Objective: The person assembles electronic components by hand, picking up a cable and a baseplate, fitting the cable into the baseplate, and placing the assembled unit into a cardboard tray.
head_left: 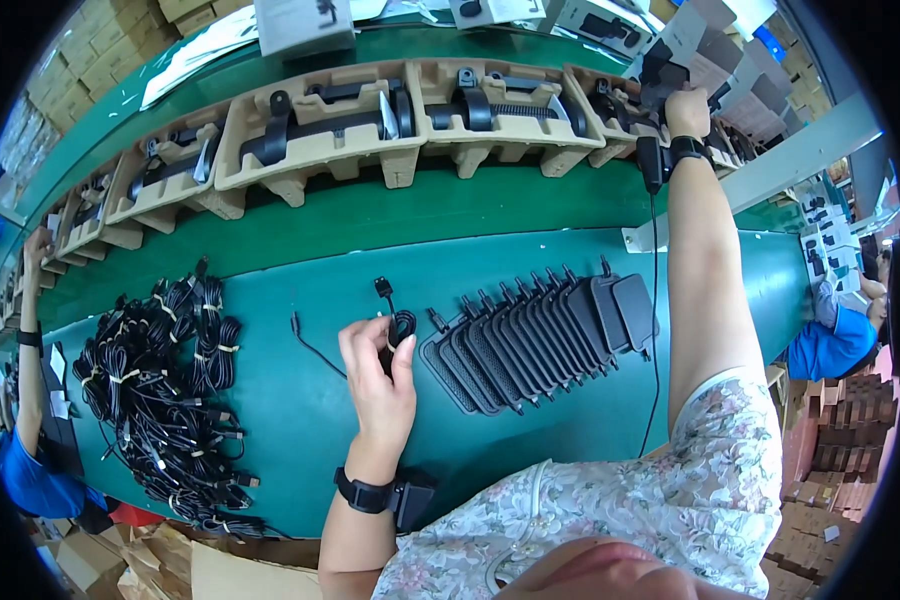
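Note:
A coiled black USB cable (403,326) is pinched in my left hand (378,375); its connector points away from me, and a loose end trails left on the green table. To the right of that hand stands a tight row of flat black panels (530,345) with short stems. My right hand (688,112) reaches to the far right of the raised ledge, its fingers closed by a dark object (662,82) at the last pulp tray (625,125). Its fingertips are partly hidden, so what it grips is unclear.
A pile of bundled black cables (160,400) covers the table's left side. Moulded pulp trays (315,155) with black devices line the ledge, cartons (305,28) behind them. A white metal post (805,150) slants at the right. Co-workers in blue (835,340) sit at both sides.

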A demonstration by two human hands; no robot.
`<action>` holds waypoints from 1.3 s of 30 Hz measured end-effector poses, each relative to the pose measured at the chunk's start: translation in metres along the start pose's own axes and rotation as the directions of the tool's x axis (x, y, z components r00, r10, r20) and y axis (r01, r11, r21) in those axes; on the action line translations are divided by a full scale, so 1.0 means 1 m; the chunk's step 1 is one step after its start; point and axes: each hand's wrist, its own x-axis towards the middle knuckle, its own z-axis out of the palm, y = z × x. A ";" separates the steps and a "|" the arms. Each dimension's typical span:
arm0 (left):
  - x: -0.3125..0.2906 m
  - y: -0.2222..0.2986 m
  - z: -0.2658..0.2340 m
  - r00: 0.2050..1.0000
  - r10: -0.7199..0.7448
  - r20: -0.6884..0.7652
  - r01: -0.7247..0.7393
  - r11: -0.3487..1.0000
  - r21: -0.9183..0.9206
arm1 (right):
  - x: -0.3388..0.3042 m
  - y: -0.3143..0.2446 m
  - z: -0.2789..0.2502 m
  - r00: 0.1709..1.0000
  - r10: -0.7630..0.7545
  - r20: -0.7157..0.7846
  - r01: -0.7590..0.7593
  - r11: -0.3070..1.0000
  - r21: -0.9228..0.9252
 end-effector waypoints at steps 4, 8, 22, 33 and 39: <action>-0.001 0.005 0.003 1.000 -0.010 0.017 0.010 1.000 -0.019 | 0.022 0.028 0.014 0.974 -0.020 0.227 0.095 0.941 -0.326; 0.000 0.004 -0.003 1.000 -0.023 0.000 0.023 0.999 -0.029 | 0.004 0.027 0.030 0.970 -0.135 0.201 0.207 0.895 -0.396; -0.001 -0.001 0.000 0.998 0.026 -0.061 -0.029 0.998 -0.054 | -0.076 -0.130 0.048 0.457 -0.774 0.439 0.887 0.359 -0.291; -0.011 -0.001 0.002 0.997 0.023 0.068 -0.015 0.992 -0.124 | -0.289 -0.083 -0.150 -0.311 -0.948 0.069 0.575 -0.130 0.807; -0.004 0.013 -0.010 0.977 0.213 0.026 -0.195 0.934 -0.298 | -0.323 -0.046 -0.157 -0.363 -0.824 0.435 0.673 0.091 0.734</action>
